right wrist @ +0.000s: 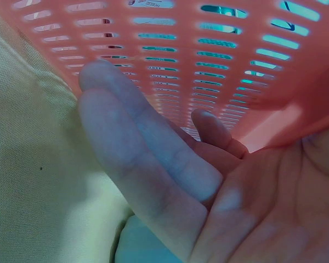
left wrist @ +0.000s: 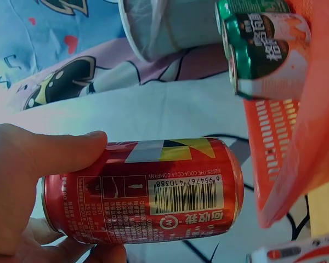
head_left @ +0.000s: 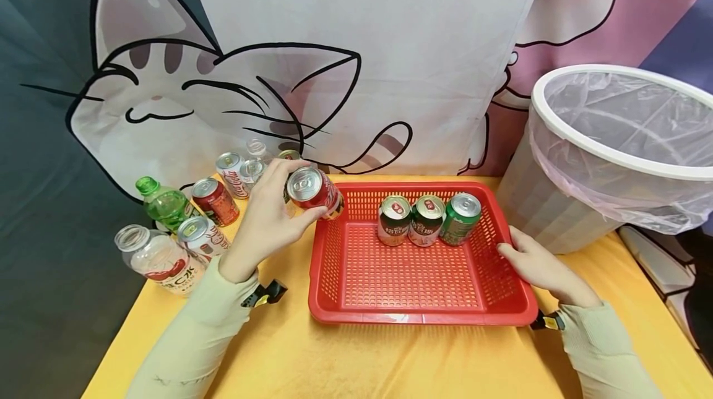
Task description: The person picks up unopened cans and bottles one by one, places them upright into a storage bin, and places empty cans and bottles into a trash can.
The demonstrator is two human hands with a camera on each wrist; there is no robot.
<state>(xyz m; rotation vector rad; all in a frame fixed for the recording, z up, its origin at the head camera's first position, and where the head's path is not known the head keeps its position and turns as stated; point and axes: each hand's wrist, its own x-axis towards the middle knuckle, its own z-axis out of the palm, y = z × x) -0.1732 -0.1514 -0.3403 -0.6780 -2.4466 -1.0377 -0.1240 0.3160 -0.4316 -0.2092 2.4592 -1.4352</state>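
Red rectangular slotted plastic basket [head_left: 401,318], on yellow cloth-covered surface [head_left: 356,362]: rim gripped by right hand [head_left: 536,267], likely for steadiness. Red cylindrical metal can [head_left: 315,190], near basket's rear-left corner: left hand [head_left: 274,213] gripping its sides, apparently for secure hold.

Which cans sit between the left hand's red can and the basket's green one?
Two gold-topped cans, side by side in the red basket, seen in the head view.

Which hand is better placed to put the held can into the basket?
Likely the left hand: it grips the red can near the basket; the right hand holds the basket's right rim.
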